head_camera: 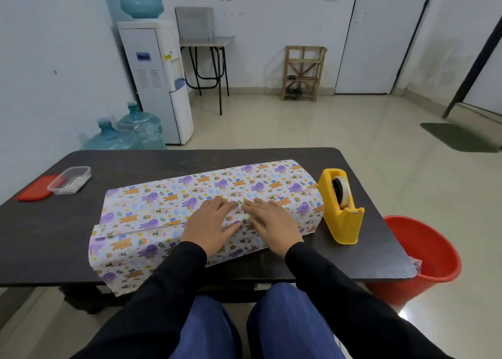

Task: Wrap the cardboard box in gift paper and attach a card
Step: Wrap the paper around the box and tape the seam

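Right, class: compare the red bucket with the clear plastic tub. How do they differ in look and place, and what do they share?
The red bucket is opaque, while the clear plastic tub is see-through. The bucket is round; the tub is rectangular with rounded corners. The bucket stands on the floor at the table's right end, while the tub sits on the tabletop at its left end, beside a red lid. Both are open-topped containers.

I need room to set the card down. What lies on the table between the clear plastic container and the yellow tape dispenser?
In the head view, the wrapped box fills most of that stretch, with both hands pressing flat on its top; only bare table shows beside the container.
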